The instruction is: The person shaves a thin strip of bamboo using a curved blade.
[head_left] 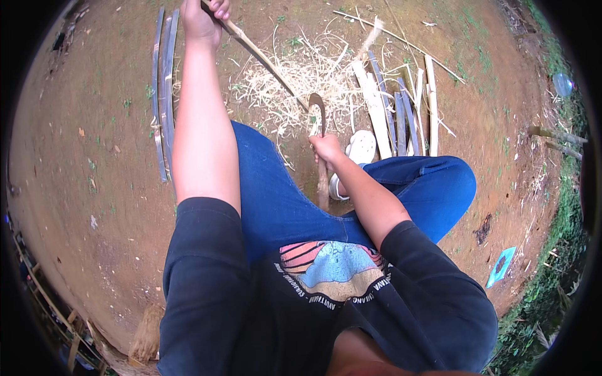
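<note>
My left hand (pixel 204 22) is stretched far forward at the upper left, its fingers wrapped round the end of a long bamboo strip (pixel 266 61). The strip slants down to the right, its lower end meeting a sickle (pixel 319 103) between my legs. My right hand (pixel 327 149) is closed on the sickle near the blade, and the wooden handle runs back below the fist toward my lap. The curved blade stands forward, touching or very near the strip. Pale curled shavings (pixel 269 91) are heaped on the ground beyond it.
Several long dark strips (pixel 164 94) lie left of my left arm. Pale and dark split strips (pixel 376 106) lie beyond my bent right leg, near my white shoe (pixel 361 147). A thin stick (pixel 407 50) crosses the ground ahead. A blue scrap (pixel 500 268) lies at right, by greenery.
</note>
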`<move>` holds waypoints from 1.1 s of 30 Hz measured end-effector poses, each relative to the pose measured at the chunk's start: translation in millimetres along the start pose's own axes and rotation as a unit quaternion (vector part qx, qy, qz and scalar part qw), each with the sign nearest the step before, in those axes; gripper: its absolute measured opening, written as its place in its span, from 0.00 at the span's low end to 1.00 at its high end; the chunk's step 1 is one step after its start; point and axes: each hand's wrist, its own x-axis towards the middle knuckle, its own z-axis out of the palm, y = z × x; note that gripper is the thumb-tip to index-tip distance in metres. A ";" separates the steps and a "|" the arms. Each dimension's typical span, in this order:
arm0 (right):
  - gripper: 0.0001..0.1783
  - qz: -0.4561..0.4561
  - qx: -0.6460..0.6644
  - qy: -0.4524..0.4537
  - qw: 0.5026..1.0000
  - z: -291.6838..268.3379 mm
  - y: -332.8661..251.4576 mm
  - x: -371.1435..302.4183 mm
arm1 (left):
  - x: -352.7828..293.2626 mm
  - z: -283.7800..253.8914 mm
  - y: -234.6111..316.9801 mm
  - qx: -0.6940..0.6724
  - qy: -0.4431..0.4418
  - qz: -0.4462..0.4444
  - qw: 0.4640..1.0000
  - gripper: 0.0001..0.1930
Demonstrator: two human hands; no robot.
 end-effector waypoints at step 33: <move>0.18 -0.117 -0.304 0.096 0.940 -3.1 23.4 0.8 | 12.7 6.8 -16.2 0.185 0.105 0.057 0.975 0.23</move>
